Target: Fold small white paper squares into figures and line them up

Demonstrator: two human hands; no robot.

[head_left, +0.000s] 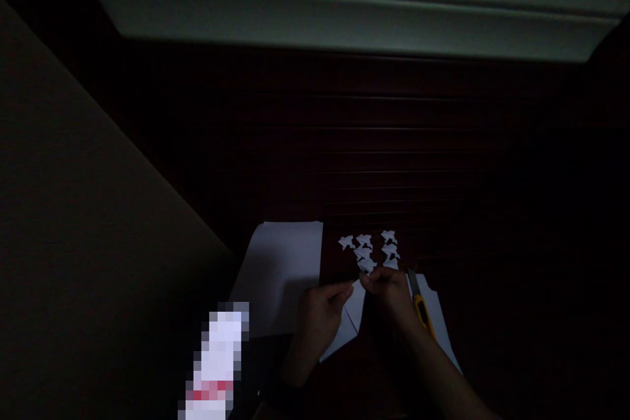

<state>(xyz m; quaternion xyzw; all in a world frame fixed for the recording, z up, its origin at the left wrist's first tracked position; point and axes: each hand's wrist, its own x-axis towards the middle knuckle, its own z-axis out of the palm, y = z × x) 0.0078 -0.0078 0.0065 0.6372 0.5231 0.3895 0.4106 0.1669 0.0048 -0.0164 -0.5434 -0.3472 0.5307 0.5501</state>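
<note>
A creased piece of white paper [350, 316] hangs between my hands, with a fold line across it. My left hand [322, 315] pinches its upper left edge between thumb and fingers. On the other side, my right hand [388, 287] is closed with its fingertips at the paper's top corner. Just beyond the fingers, several small folded paper figures [364, 254] lie in loose columns, and more such figures [389, 251] sit to the right. The lowest ones are partly covered by my right hand.
White paper sheets [283, 262] lie at the left. A yellow utility knife [422, 312] with its blade out rests on white paper [443, 315] beside my right forearm. Pale slats [344, 20] cross the top. The scene is very dark, and a blurred patch [219, 354] covers the lower left.
</note>
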